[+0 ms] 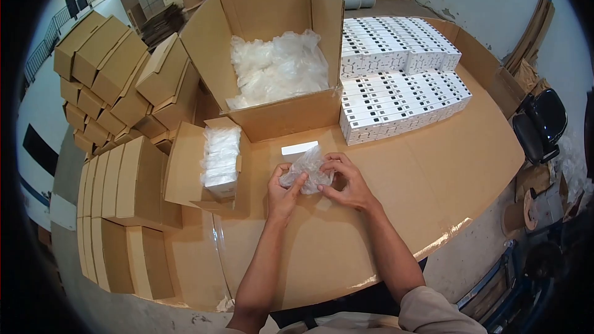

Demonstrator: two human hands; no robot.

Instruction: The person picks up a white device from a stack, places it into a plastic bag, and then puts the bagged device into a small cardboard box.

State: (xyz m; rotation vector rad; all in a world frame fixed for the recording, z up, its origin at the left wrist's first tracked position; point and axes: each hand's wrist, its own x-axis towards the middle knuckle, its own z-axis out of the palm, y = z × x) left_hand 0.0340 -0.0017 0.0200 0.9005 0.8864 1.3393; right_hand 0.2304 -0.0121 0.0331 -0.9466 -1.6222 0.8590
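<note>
Between my two hands is a crumpled clear plastic bag point(307, 170), held above the cardboard-covered table point(396, 210). My left hand point(284, 187) pinches its left side with thumb and fingers. On the other side, my right hand point(348, 182) has its fingers curled onto the plastic. A small white box point(300, 148) lies flat just beyond the bag, partly hidden by it. To the left stands an open cardboard carton point(185, 170) with several plastic-wrapped white boxes point(221, 154) packed in a row.
A large open carton point(278, 119) full of clear plastic bags point(278, 65) stands at the back. Right of it are stacked rows of white printed boxes point(402, 99). Brown cartons point(127, 179) pile up on the left. A black chair point(541, 125) stands beyond the table's right edge.
</note>
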